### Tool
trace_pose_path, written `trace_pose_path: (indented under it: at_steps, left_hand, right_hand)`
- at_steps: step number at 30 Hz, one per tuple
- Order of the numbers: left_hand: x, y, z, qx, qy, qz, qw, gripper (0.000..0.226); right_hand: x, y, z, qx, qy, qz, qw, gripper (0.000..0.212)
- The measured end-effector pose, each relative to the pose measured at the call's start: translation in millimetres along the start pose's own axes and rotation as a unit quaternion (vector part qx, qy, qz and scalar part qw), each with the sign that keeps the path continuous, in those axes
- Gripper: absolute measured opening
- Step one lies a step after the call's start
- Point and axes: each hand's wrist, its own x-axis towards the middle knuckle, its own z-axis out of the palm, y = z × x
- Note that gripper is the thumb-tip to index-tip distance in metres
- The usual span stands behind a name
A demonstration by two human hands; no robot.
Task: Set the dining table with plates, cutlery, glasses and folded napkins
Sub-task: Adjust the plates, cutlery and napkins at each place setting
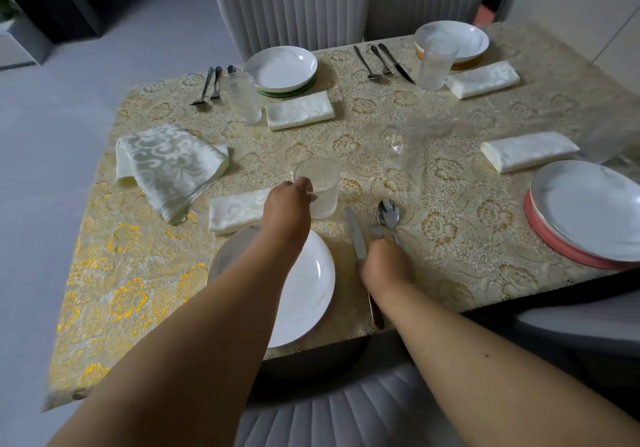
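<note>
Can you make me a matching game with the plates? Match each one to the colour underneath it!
Column one:
1. far left white plate
2. far right white plate
3. near right white plate

Column two:
A. pink plate beneath
B. green plate beneath
C. orange plate beneath

Pairs: 1-B, 2-C, 3-A

Home dining rm; floral tablecloth (450, 204), padded chairs (294, 6), place settings w/ plates (280, 65)
</note>
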Motion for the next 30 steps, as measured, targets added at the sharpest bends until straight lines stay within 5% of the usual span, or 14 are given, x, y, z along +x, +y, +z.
trace_pose_path:
  at_steps: [6, 9, 14, 30]
  left_hand:
    - [-23.3, 23.5, -8.2, 0.023, 0.021, 0.041, 0.999, 0.035]
    - [-59.8, 42.6, 13.2, 0.039, -0.096, 0.071, 0.992, 0.021]
    - [-94.2, 55.7, 55.3, 0.061, -0.236, 0.035, 0.969, 0.033]
    - [-99.5, 69.9, 67.8, 0.02, -0.221, -0.021, 0.975, 0.04]
  right_hand:
    - [0.1, 3.6, -3.6, 0.012, 0.011, -0.006, 1.0, 0.015]
    - [5.1, 16.0, -14.9, -0.005, 0.061, 0.022, 0.998, 0.011]
    - [11.4, 39.6, -24.6, 0.002, 0.067, 0.033, 0.997, 0.021]
    - [20.0, 64.1, -26.1, 0.0, 0.067, 0.057, 0.996, 0.013]
